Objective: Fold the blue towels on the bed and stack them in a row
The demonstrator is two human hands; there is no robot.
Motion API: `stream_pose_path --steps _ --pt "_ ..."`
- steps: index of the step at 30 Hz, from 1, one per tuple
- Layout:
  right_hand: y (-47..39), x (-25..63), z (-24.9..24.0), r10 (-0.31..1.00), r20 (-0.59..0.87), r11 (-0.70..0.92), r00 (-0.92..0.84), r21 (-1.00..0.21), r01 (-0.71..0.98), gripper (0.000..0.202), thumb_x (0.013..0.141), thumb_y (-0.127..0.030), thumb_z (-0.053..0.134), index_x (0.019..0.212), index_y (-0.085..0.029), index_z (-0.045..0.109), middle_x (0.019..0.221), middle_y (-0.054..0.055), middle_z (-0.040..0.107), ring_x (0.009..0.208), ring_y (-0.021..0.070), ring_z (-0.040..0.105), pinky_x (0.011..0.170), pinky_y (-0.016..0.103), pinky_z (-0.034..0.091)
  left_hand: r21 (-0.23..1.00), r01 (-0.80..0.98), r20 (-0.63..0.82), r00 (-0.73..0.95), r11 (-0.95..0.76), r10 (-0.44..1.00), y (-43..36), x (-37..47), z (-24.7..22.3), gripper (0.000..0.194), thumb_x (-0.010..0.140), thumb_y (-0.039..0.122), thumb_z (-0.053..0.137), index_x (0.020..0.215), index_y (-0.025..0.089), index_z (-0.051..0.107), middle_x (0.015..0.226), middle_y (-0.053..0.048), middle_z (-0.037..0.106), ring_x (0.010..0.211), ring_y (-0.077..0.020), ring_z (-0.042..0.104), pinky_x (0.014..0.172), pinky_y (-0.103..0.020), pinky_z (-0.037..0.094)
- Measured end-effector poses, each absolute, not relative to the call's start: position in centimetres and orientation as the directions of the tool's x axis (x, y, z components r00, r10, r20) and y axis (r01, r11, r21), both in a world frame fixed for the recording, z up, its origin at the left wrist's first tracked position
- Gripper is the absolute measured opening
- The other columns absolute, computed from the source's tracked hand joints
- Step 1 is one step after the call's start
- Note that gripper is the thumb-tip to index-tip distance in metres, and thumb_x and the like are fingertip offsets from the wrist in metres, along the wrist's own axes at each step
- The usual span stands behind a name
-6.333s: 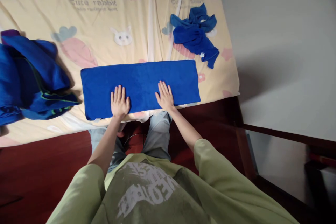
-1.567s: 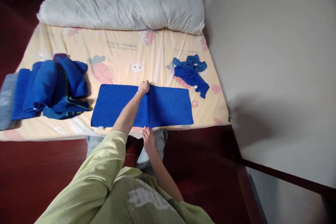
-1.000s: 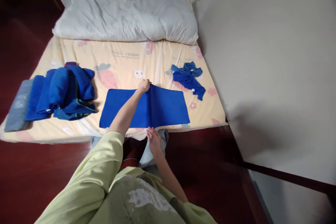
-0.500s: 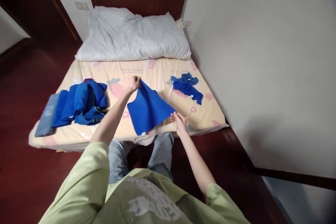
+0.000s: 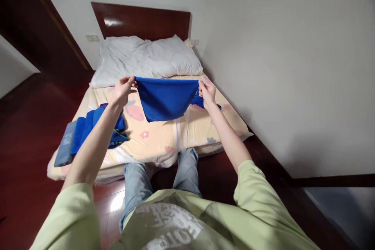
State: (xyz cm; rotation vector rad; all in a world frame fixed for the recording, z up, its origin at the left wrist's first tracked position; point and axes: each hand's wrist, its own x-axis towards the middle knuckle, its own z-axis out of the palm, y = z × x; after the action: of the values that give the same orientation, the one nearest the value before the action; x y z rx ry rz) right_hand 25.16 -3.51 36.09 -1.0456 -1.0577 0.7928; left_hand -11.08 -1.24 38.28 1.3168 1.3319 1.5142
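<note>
A blue cloth (image 5: 166, 99) hangs stretched out above the bed, its top edge nearly level. My left hand (image 5: 125, 88) pinches its upper left corner, and my right hand (image 5: 206, 91) grips the upper right corner. Behind my right hand, crumpled blue pieces (image 5: 216, 106) lie on the sheet, partly hidden by the cloth. At the bed's left side are folded blue clothes (image 5: 88, 125), partly covered by my left forearm, with a grey-blue folded item (image 5: 65, 144) at their outer end.
The bed (image 5: 152, 148) has a patterned cream sheet, and its near edge is by my legs. A pale pillow or quilt (image 5: 146, 56) lies against the dark headboard (image 5: 143, 21). A white wall (image 5: 278, 66) rises along the right side.
The blue cloth has been raised and spread, its top edge going from slanted to nearly level. Both hands have moved up, the left one leftward. The view has tilted up.
</note>
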Motion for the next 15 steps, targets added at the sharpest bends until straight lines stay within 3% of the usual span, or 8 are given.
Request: stream_pose_path --steps 9,15 --pt "-5.9 23.3 39.0 0.910 0.343 0.360 0.233 -0.932 -0.035 0.043 0.083 -0.053 0.081 0.071 -0.018 0.060 0.057 -0.007 0.051 0.045 0.0033 0.044 0.042 0.015 0.032 0.990 0.047 0.140 -0.254 -0.132 0.957 -5.0 -14.2 40.5 0.019 0.085 0.034 0.070 0.077 0.019 0.064 0.078 -0.003 0.062 0.071 -0.0130 0.063 0.062 -0.023 0.051" --pt "-9.1 23.6 38.1 0.975 0.131 0.141 0.179 -0.989 -0.043 0.039 0.083 -0.045 0.086 0.071 -0.014 0.065 0.065 0.001 0.067 0.046 0.0053 0.056 0.041 0.015 0.037 0.998 -0.003 0.055 -0.196 -0.057 0.979 -8.6 -15.2 39.1 0.020 0.080 0.035 0.072 0.071 0.019 0.063 0.074 -0.003 0.063 0.069 -0.0141 0.064 0.061 -0.024 0.052"
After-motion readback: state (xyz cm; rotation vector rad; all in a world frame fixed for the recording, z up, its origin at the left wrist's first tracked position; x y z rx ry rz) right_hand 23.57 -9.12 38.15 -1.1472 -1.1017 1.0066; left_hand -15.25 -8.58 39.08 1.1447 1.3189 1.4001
